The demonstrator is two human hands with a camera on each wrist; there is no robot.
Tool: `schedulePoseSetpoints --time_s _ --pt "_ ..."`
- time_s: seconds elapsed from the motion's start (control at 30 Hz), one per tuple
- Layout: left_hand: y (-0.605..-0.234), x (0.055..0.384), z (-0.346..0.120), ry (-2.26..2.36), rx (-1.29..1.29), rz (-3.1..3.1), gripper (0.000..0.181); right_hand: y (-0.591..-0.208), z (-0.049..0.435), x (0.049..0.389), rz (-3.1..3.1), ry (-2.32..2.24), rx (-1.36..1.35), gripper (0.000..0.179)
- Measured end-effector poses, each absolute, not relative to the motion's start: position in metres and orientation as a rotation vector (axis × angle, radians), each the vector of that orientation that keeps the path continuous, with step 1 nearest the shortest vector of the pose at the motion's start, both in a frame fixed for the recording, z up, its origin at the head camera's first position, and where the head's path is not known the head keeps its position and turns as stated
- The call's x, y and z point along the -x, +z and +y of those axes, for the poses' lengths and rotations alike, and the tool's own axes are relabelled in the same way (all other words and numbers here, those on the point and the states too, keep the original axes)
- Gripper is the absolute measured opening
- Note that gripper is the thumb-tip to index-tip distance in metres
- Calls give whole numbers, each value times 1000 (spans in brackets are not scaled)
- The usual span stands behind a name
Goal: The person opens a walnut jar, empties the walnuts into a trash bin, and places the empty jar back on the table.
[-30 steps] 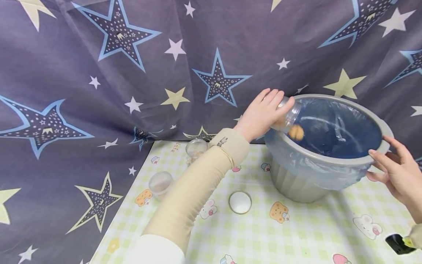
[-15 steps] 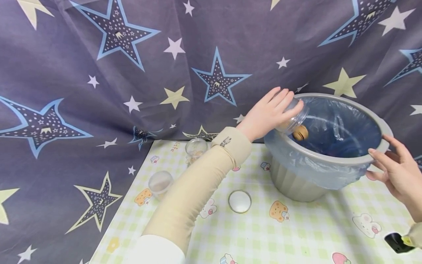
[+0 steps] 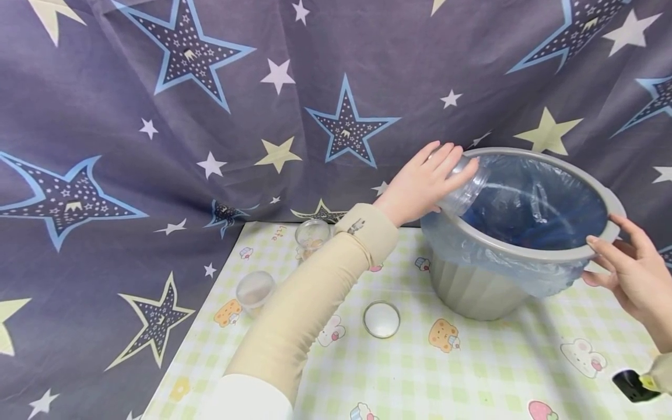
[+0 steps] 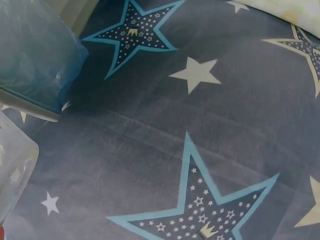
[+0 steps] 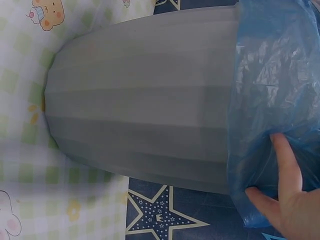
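Note:
My left hand (image 3: 422, 184) grips a clear jar (image 3: 466, 189), tipped with its mouth over the left rim of a grey trash can (image 3: 472, 286). No contents show through the part of the jar that my fingers leave uncovered. In the left wrist view the jar (image 4: 16, 162) appears at the left edge, close to the can's rim. A blue plastic bag (image 3: 541, 198) lines the can and folds down over its outside. On the right side, my right hand (image 3: 632, 268) holds the rim, fingers curled over it and the bag. The bottom of the can's inside is hidden.
A round lid (image 3: 381, 319) lies on the checkered tablecloth (image 3: 399, 379) in front of the can. Two clear containers (image 3: 313, 233) stand to the left, partly behind my left sleeve. A star-print curtain (image 3: 236, 116) hangs close behind the table.
A round brown thing, like a walnut, was at the jar's mouth and has dropped out of sight. The jar shifted right, then slightly back left. My right hand stayed on the rim.

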State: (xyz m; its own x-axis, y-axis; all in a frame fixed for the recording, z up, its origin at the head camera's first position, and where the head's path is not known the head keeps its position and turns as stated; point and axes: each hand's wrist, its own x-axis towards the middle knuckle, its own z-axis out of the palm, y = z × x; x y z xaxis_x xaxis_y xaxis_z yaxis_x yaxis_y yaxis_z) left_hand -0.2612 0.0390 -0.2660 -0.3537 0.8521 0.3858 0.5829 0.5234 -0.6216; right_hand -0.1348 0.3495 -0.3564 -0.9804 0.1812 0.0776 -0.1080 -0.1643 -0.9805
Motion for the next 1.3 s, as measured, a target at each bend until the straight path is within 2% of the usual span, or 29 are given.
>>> schedulePoseSetpoints --time_s 0.23,0.73,1.03,1.3 --pt "-274 262 28 261 1136 -2202 93 -357 349 135 -1871 2283 77 72" --pt "-284 260 11 19 1118 -2161 88 -361 349 136 -1903 2224 92 72" --pt "-287 254 9 -113 1075 -2219 89 -363 354 135 -1756 2318 31 61" --pt "-288 250 5 -188 1059 -2204 90 -364 356 132 -1719 2340 8 60"
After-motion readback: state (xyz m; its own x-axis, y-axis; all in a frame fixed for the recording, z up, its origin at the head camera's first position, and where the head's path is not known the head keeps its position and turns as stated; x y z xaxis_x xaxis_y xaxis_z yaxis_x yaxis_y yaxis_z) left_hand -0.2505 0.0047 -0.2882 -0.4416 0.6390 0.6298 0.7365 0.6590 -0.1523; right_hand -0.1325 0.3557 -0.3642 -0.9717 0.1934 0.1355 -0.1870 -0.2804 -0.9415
